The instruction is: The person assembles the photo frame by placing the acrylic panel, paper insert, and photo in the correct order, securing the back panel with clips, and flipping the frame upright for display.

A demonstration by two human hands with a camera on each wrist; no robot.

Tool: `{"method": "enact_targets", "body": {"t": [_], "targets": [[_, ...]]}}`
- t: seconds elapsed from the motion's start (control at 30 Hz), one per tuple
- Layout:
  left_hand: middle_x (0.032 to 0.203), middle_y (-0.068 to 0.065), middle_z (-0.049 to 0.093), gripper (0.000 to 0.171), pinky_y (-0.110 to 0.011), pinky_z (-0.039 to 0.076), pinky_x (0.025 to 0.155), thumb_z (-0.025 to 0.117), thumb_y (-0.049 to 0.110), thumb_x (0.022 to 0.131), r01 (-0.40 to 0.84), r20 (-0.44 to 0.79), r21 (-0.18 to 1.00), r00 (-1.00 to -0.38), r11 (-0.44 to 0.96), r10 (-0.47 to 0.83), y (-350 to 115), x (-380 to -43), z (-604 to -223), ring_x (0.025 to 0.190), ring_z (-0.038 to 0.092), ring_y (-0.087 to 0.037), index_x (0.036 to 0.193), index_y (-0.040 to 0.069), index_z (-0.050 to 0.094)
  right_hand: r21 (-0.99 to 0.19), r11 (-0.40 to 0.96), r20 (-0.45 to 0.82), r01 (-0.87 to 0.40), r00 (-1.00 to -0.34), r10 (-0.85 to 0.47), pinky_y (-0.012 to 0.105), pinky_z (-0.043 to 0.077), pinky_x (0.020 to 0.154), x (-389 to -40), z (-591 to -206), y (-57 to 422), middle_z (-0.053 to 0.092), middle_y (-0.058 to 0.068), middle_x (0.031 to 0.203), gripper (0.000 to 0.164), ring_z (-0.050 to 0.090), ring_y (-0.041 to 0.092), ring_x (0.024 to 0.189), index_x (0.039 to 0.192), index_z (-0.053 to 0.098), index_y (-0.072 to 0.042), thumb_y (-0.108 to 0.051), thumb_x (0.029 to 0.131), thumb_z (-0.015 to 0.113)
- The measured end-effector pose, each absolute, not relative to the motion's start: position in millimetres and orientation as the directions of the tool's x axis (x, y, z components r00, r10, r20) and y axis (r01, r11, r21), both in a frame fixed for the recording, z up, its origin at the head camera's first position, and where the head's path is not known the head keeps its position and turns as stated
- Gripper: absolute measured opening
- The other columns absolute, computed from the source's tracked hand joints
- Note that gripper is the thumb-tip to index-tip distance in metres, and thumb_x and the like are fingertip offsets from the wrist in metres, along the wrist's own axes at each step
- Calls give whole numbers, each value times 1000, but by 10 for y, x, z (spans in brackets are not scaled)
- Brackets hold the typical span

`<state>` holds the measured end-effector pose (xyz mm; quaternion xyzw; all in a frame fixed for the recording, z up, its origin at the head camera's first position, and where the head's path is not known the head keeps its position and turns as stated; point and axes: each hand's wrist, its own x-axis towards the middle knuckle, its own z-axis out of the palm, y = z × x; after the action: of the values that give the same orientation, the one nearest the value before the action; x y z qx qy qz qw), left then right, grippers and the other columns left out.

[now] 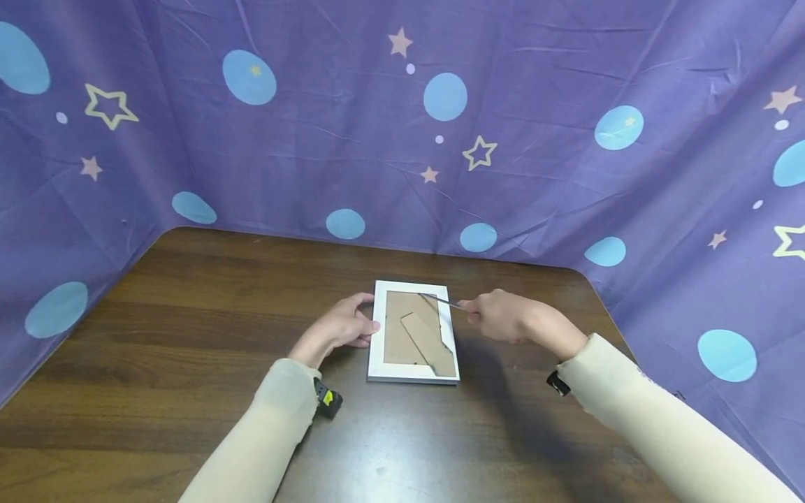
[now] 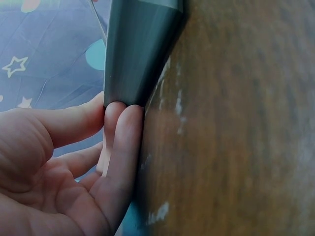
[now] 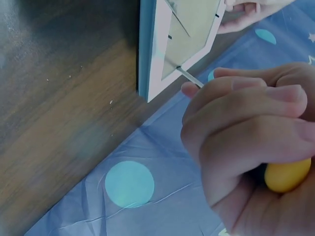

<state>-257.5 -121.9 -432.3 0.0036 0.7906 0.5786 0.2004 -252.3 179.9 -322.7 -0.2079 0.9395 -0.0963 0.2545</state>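
Observation:
A white picture frame [image 1: 376,356] lies face down on the table, its brown backing board [image 1: 394,339] and slanted stand leg [image 1: 423,337] facing up. My left hand [image 1: 342,323] grips the frame's left side, thumb at the upper edge and fingers against the side wall [image 2: 130,54]. In my right hand [image 1: 503,316] is a screwdriver, its thin metal shaft [image 3: 189,76] reaching over the frame's border. The tip meets the far edge of the backing, near the top right corner. A yellow handle end [image 3: 288,174] shows below my curled fingers; the rest of the handle is hidden.
The dark wooden table [image 1: 189,349] carries the frame near its far side. A purple curtain [image 1: 365,140] with stars and blue dots hangs behind the table and along both sides. Small dark tabs [image 3: 217,15] stick out along the frame's inner edge.

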Motion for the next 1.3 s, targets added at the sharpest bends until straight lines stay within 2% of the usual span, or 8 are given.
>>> {"method": "enact_targets", "body": {"t": [0.07,0.13,0.23,0.3,0.47,0.67,0.93,1.3], "targets": [[96,-15,64,74,-34,67,77,69,-1,99,-226,-313,916,-920,331,237,-1221,-2575,-4321,79,65,-20,163,2,33,-252,892,-417,-376,-789,-451,28,52,48,-2504,-3246,1778,50,23,158,51,55,14,54,163,42,-9,-17,112,40],[96,-15,65,74,-34,67,77,69,-1,99,-225,-313,916,-919,332,238,-1221,-2574,-4318,79,65,-20,163,2,33,-210,883,-392,-421,-791,-470,38,63,70,-2484,-3273,1760,52,22,157,50,72,24,80,161,44,-6,-16,112,41],[97,-16,65,74,-34,67,78,69,-1,99,-222,-311,916,-920,335,240,-1221,-2575,-4320,80,65,-20,163,2,33,-142,869,-345,-475,-798,-493,50,59,102,-2443,-3328,1738,54,22,155,48,67,38,123,158,48,-3,-14,111,45],[97,-16,65,74,-34,67,78,69,-1,99,-220,-309,916,-920,335,240,-1218,-2576,-4324,80,65,-20,163,2,33,-114,865,-320,-489,-806,-498,55,56,107,-2409,-3366,1725,57,24,151,48,63,44,128,157,49,-2,-13,111,47],[97,-16,65,74,-34,67,78,69,-1,99,-216,-305,917,-922,335,240,-1217,-2582,-4329,79,65,-20,163,2,33,-92,873,-285,-480,-827,-484,54,61,98,-2334,-3439,1697,62,26,144,47,70,44,117,157,50,-3,-12,110,49],[99,-17,65,74,-34,67,79,69,-1,99,-224,-312,917,-918,331,243,-1217,-2581,-4332,80,65,-21,164,2,32,-87,886,-259,-456,-848,-462,47,64,77,-2264,-3530,1677,75,23,108,46,72,31,85,154,52,-3,-11,109,51],[97,-16,64,74,-34,67,79,69,-1,99,-227,-313,918,-919,325,241,-1216,-2576,-4335,80,65,-20,164,2,33,-65,885,-167,-461,-869,-465,46,56,52,-2149,-3645,1662,59,11,66,37,61,27,59,142,57,-4,-4,105,54],[98,-15,64,74,-34,67,78,68,-1,99,-221,-307,919,-920,327,242,-1211,-2579,-4330,79,64,-20,163,1,32,-39,861,-33,-508,-860,-509,47,54,45,-2071,-3797,1723,53,11,57,43,61,30,52,144,57,-3,0,101,56]]}}
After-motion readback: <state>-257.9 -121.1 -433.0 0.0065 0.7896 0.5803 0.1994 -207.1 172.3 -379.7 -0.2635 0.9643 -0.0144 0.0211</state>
